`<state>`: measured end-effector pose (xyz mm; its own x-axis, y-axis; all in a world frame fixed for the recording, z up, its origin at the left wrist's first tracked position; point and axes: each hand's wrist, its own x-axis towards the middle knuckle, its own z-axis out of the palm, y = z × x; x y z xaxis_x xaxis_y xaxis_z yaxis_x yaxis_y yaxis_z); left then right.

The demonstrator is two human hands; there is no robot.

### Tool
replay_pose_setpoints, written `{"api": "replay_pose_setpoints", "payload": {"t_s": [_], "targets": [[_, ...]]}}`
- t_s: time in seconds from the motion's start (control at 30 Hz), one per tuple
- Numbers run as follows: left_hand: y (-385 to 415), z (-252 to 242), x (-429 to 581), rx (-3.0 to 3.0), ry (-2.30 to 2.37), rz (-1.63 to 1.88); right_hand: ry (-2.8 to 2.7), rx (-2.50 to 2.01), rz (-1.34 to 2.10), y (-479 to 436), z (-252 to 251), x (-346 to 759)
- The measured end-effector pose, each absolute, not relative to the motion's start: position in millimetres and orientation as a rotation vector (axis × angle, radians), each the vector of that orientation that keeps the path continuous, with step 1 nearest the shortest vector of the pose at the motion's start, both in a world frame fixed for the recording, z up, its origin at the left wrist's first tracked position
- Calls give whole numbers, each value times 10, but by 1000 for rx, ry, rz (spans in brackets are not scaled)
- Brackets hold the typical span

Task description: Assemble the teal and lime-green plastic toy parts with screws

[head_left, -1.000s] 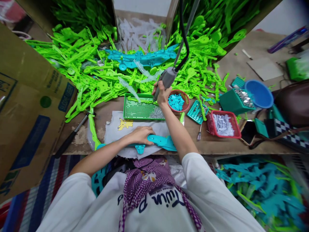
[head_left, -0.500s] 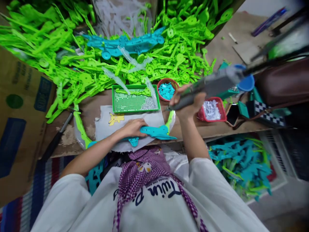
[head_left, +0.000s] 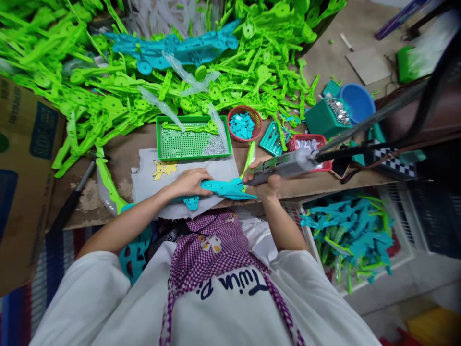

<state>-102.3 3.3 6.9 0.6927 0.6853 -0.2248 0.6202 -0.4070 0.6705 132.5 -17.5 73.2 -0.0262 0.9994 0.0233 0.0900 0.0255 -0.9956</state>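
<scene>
My left hand (head_left: 192, 183) is closed on a blue plastic part (head_left: 228, 188) over a grey cloth (head_left: 144, 187) with a yellow figure. In my right hand (head_left: 268, 185) is a grey power tool (head_left: 283, 167), whose tip meets the right end of the blue part. A green part (head_left: 249, 158) juts up from that end. Another green part (head_left: 110, 185) in clear film extends at the left, beside my left forearm. Behind the cloth, a green tray (head_left: 195, 156) holds small metal pieces and a green strip.
Green parts (head_left: 115, 105) are heaped at the back, with a large blue piece (head_left: 173, 50) on them. Red baskets (head_left: 258, 126) and a teal container (head_left: 322, 120) stand behind the tool. A hammer (head_left: 72, 199) lies left; a white crate (head_left: 401, 262) of parts sits lower right.
My right hand has come down and slightly left, bringing the power tool from above the table to the blue part. My left hand still holds the part. The whole view has shifted a little.
</scene>
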Motion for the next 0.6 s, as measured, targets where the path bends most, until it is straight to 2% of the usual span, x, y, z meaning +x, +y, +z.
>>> {"api": "replay_pose_setpoints", "payload": {"t_s": [0.17,0.47,0.6], "targets": [[32,42,-1028,2150,977,134,-1259,-1085,1296,-196,699,1297],[33,15,-1027,2140,990,131,-1191,-914,1252,-199,561,1257],[33,51,-1016,2171,992,153,-1187,-907,1255,-168,657,1297]]}}
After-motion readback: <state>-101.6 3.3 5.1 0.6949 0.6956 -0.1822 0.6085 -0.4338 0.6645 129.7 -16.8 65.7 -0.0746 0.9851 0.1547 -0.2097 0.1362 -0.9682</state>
